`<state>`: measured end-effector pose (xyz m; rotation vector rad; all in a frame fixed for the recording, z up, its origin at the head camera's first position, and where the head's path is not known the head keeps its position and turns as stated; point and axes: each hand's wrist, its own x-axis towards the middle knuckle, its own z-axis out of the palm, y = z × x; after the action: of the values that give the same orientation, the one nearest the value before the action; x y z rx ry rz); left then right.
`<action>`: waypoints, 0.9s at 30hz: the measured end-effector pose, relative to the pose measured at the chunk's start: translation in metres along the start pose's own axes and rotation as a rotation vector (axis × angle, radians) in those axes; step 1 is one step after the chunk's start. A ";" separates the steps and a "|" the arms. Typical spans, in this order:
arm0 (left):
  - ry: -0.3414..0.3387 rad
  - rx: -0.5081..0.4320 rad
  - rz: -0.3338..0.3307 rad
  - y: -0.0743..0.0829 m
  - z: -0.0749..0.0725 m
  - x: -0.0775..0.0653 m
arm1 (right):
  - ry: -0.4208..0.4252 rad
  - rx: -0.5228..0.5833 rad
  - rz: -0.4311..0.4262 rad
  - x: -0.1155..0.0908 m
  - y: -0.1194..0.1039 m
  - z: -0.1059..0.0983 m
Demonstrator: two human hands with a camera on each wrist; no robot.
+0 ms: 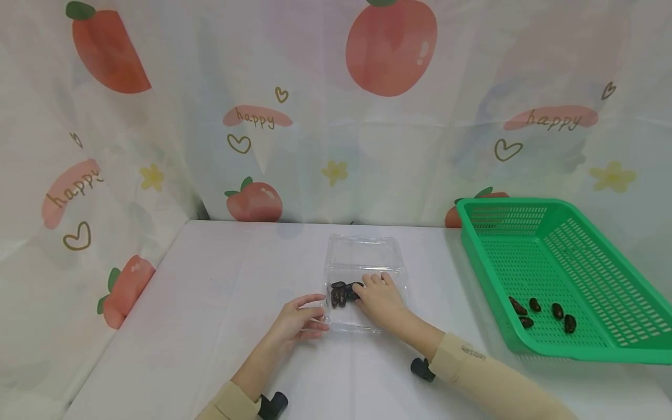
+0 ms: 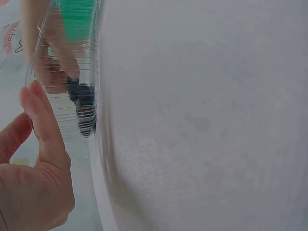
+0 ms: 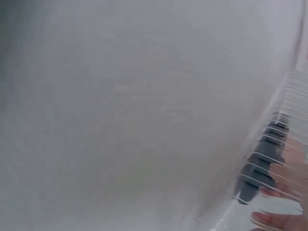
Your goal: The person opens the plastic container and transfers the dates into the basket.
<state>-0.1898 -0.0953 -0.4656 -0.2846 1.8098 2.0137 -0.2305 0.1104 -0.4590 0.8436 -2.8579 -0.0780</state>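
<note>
A clear plastic clamshell box [image 1: 364, 324] lies with its lid [image 1: 362, 249] folded back on the table. Dark brown dates [image 1: 338, 294] sit close together in its left half. At the box's left side is my left hand [image 1: 300, 319], fingers fairly straight and parted; in the left wrist view this hand [image 2: 41, 159] has a fingertip at the ribbed wall. My right hand [image 1: 380, 298] reaches into the box from the right, its thumb touching the dates. Through the wall in the right wrist view, fingers [image 3: 284, 179] appear beside the dates [image 3: 260, 166]; their tips are partly hidden.
To the right stands a green plastic basket [image 1: 485, 291] with several loose dates [image 1: 557, 311] near its front. A white cloth [image 1: 252, 274] covers the table. Behind hangs a printed curtain [image 1: 315, 134]. A black wrist device shows at each cuff.
</note>
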 end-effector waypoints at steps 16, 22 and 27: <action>-0.014 0.007 0.007 0.000 0.001 0.000 | 0.191 -0.063 0.085 -0.030 0.033 -0.047; -0.008 0.012 0.008 0.001 0.001 0.001 | 0.321 -0.034 0.137 -0.047 0.058 -0.056; -0.005 0.017 0.009 0.000 0.001 0.001 | 0.399 -0.012 0.184 -0.062 0.082 -0.054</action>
<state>-0.1908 -0.0939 -0.4655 -0.2672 1.8275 2.0022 -0.2139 0.2130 -0.4067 0.5197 -2.5373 0.0860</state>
